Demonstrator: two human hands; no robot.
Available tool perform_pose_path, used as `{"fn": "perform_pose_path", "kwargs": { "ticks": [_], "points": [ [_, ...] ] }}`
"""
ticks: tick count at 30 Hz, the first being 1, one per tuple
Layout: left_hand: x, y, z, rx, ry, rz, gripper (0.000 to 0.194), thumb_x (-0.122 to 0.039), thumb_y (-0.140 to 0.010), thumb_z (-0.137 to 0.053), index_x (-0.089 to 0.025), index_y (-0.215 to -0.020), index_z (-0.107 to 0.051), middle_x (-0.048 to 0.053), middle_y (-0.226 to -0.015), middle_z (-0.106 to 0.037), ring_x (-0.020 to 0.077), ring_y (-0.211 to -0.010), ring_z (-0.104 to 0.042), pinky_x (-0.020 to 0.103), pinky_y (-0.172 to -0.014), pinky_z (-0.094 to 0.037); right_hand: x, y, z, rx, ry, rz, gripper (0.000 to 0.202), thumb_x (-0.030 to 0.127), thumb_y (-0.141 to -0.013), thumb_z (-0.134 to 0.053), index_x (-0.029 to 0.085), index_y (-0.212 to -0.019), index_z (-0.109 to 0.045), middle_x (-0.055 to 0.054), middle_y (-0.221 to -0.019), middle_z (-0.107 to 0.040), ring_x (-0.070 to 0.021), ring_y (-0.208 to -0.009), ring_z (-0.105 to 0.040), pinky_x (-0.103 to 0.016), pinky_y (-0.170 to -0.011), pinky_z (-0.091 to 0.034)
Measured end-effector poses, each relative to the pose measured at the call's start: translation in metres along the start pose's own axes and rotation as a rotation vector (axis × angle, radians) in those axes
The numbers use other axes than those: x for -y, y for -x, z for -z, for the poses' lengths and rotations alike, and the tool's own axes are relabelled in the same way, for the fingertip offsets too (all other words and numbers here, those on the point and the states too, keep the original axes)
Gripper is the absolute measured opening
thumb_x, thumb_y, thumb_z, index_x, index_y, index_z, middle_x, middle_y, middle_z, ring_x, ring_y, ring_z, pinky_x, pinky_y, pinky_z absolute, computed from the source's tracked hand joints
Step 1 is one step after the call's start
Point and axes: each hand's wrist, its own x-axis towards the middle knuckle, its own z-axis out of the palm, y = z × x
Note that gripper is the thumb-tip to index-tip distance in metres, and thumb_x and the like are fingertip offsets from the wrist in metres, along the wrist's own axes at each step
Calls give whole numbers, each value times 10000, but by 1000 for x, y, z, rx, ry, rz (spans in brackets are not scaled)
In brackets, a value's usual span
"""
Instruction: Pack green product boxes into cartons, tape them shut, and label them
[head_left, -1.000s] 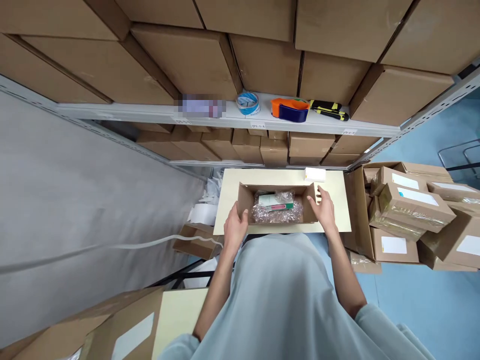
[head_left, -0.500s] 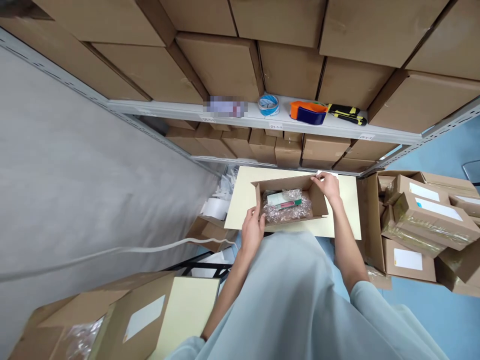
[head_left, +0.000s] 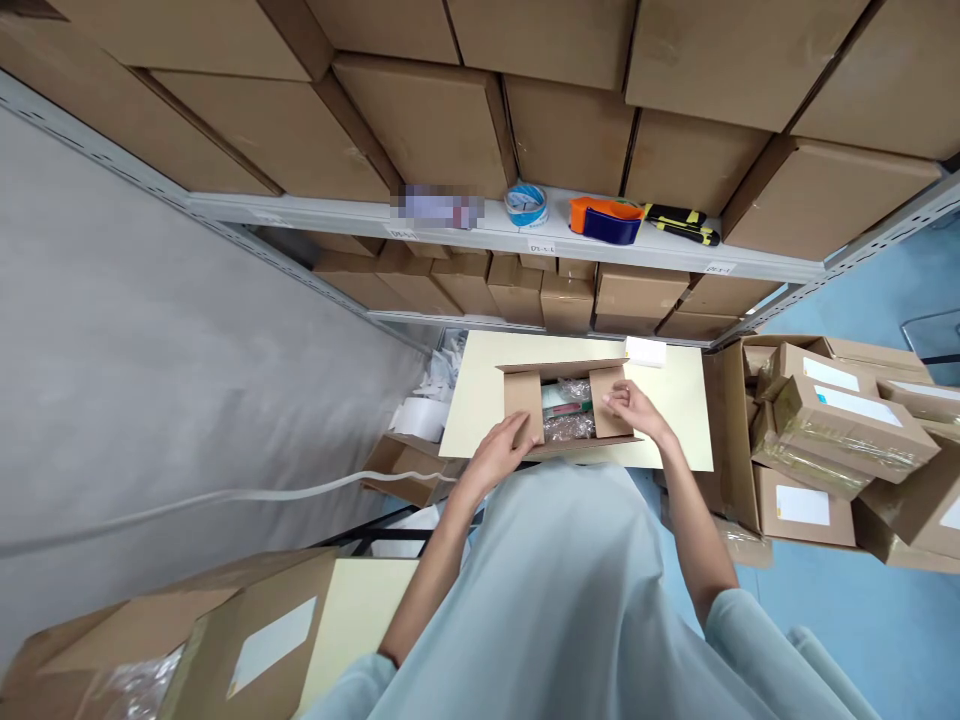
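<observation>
While the left hand rested with fingers apart on the left flap of the carton, the right hand had bent fingers at the right flap; whether they pinched it, I could not tell. Bubble wrap showed inside. The carton stood on the table, near a white box.

The loose, pale blue-green top has soft folds and short matching sleeves.
</observation>
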Motion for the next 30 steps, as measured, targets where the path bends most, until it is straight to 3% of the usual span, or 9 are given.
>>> {"fn": "perform_pose_path", "kwargs": {
  "ticks": [3,7,10,14,18,21,24,27,30],
  "points": [
    [6,-3,0,71,24,22,722,-647,-1078,-474,-173,-1602,-624,153,-1712,-569,335,-1624,-509,478,-1353,-387,-14,12,-3,49,-31,27,591,732,-897,-770,238,-1213,-697,-159,-1336,-789,-313,-1313,-751,-497,-1203,-571],
    [9,-13,0,26,84,104,834,-695,-1039,-591,-195,-1699,-487,186,-1644,-635,358,-1524,-621,480,-1276,-476,-15,25,8,-24,-18,55,618,769,-973,-666,241,-1290,-716,-154,-1379,-773,-317,-1307,-740,-511,-1216,-552],
    [5,-28,-6,-242,83,134,1049,-693,-990,-708,-172,-1786,-265,249,-1693,-559,391,-1518,-618,507,-1241,-509,-9,29,16,-145,79,58,846,797,-921,-729,250,-1552,-593,-198,-1565,-657,-362,-1379,-683,-557,-1178,-570],
    [-2,-61,-20,-575,-33,69,1249,-714,-919,-794,-35,-1772,-186,398,-1822,-174,496,-1719,-262,608,-1330,-378,4,13,14,-274,256,178,1253,833,-841,-797,242,-1790,-231,-256,-1773,-377,-425,-1545,-517,-625,-1214,-514],
    [-1,-81,-27,-610,-46,26,1053,-675,-962,-763,-107,-1730,-321,376,-1810,-227,464,-1726,-264,626,-1327,-376,16,-14,10,-310,339,292,926,828,-957,-662,213,-1625,-477,-221,-1674,-501,-374,-1532,-517,-560,-1273,-458],
    [7,-74,-31,-607,-18,25,729,-618,-1015,-718,-157,-1553,-548,320,-1769,-354,421,-1685,-374,608,-1321,-409,13,-21,5,-342,412,260,578,767,-1042,-572,231,-1231,-680,-183,-1425,-656,-349,-1395,-605,-506,-1222,-487],
    [13,-59,-39,-499,18,63,444,-526,-1095,-589,-176,-1360,-657,263,-1751,-417,396,-1573,-536,561,-1245,-518,-1,-15,-7,-317,487,188,463,677,-1085,-535,257,-910,-616,-161,-1305,-662,-329,-1274,-632,-470,-1151,-514],
    [12,-53,-47,-463,30,92,403,-457,-1121,-507,-181,-1388,-629,229,-1793,-375,369,-1509,-596,528,-1214,-550,-15,-8,-19,-306,513,132,366,571,-1106,-502,267,-908,-554,-136,-1206,-664,-303,-1165,-627,-472,-1101,-528],
    [6,-62,-50,-475,21,109,416,-397,-1101,-532,-142,-1424,-592,270,-1777,-370,381,-1517,-579,555,-1262,-503,-19,-13,-23,-311,547,130,294,514,-1093,-530,270,-930,-553,-157,-1309,-648,-323,-1286,-583,-496,-1149,-500]
  ]
}}
